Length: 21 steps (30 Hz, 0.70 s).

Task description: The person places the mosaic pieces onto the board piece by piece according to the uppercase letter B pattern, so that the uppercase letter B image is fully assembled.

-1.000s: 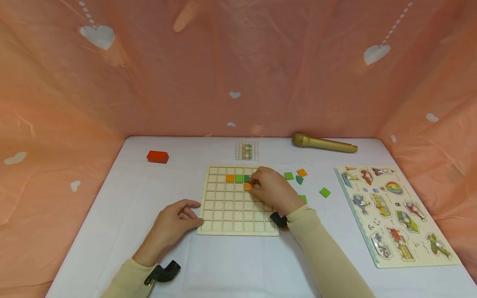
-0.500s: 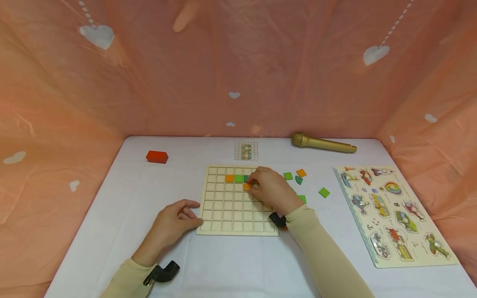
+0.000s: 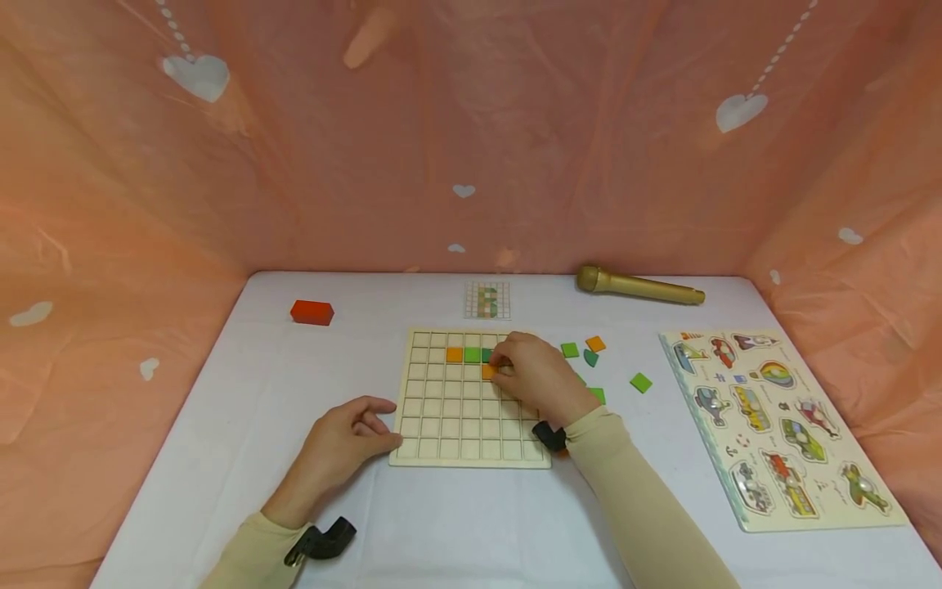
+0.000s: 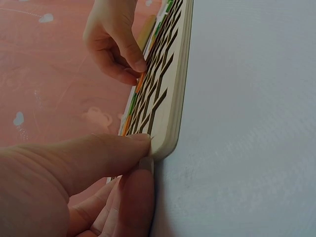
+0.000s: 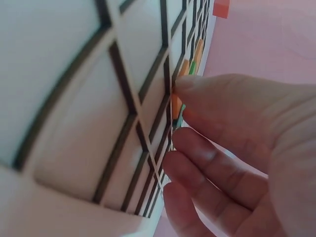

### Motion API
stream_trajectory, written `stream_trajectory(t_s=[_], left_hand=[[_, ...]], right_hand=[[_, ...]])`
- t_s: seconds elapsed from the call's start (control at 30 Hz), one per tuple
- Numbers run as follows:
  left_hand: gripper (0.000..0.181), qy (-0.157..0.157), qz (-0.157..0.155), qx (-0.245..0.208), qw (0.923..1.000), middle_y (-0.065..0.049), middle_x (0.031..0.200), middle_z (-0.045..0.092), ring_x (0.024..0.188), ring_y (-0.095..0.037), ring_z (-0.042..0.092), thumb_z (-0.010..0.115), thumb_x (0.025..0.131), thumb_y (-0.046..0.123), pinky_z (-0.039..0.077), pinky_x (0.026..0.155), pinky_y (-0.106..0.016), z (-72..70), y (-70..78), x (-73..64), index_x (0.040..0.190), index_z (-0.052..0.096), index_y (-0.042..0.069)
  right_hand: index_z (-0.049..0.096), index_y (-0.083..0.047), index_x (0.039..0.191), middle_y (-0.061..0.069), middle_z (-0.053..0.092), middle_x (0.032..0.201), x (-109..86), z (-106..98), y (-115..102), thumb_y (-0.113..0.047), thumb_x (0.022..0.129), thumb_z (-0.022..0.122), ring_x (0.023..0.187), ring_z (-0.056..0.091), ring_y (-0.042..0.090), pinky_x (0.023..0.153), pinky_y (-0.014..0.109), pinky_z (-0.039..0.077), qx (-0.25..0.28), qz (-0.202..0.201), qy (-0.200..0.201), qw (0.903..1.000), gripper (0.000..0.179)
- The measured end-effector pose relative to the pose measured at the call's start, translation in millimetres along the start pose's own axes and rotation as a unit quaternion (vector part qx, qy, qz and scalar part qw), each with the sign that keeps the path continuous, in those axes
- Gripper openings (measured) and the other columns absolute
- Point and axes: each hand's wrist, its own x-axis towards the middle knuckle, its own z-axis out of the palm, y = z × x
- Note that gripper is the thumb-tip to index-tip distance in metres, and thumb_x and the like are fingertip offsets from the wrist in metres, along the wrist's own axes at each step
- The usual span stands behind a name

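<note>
A pale wooden grid board (image 3: 441, 409) lies at the middle of the table. My left hand (image 3: 342, 442) is at its left edge, thumb and index finger touching the side near the front corner; the left wrist view shows the thumb (image 4: 128, 148) over the rim. My right hand (image 3: 540, 372) is over the upper right cells, thumb and index finger pinching an orange square tile (image 3: 488, 372). In the row above sit another orange tile (image 3: 455, 355), a light green tile (image 3: 473, 355) and a dark green piece (image 3: 486, 356), partly hidden by the fingers.
Loose green and orange tiles (image 3: 595, 343) lie right of the board, some behind the right wrist. A small pattern card (image 3: 487, 300) and a gold microphone (image 3: 640, 286) are at the back. A red block (image 3: 312, 312) stands left, a picture puzzle (image 3: 780, 425) right.
</note>
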Motion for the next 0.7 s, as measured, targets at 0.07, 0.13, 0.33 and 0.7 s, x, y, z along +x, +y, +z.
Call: stream_trajectory(t_s=[0.07,0.13,0.33,0.7], left_hand=[[0.047,0.001,0.001,-0.001,1.0,-0.001,0.09,0.073,0.077,-0.014,0.067,0.091,0.086,0.021,0.048,0.074,-0.026,0.0,-0.1,-0.1,0.129,0.074,0.011],[0.047,0.002,0.002,-0.002,1.0,-0.002,0.09,0.073,0.077,-0.014,0.067,0.091,0.086,0.021,0.048,0.074,-0.026,0.3,-0.1,0.1,0.129,0.074,0.011],[0.047,-0.001,0.002,-0.004,1.0,-0.002,0.09,0.073,0.077,-0.014,0.067,0.091,0.086,0.021,0.048,0.073,-0.026,0.5,0.2,-0.2,0.129,0.074,0.01],[0.048,-0.005,-0.004,0.0,1.0,-0.002,0.091,0.073,0.078,-0.015,0.067,0.09,0.087,0.021,0.048,0.073,-0.027,0.2,0.7,-0.6,0.131,0.073,0.009]], right_hand=[[0.082,-0.015,0.109,-0.004,0.073,0.105,-0.9,-1.8,1.4,-0.023,0.098,0.079,0.101,0.067,0.017,0.095,0.04,0.058,0.013,0.008,0.004,0.9999,0.014],[0.081,-0.016,0.111,-0.005,0.072,0.105,-3.3,-5.7,4.2,-0.025,0.099,0.078,0.102,0.068,0.016,0.096,0.04,0.058,0.031,0.021,0.006,0.9993,0.015],[0.079,-0.015,0.118,-0.005,0.07,0.109,-17.4,-25.3,18.8,-0.032,0.103,0.075,0.1,0.067,0.019,0.093,0.042,0.057,0.047,0.06,0.015,0.997,0.023],[0.079,-0.009,0.118,0.005,0.075,0.114,-55.3,-58.1,57.4,-0.026,0.1,0.078,0.106,0.071,0.027,0.095,0.051,0.058,0.006,0.073,0.03,0.9969,0.025]])
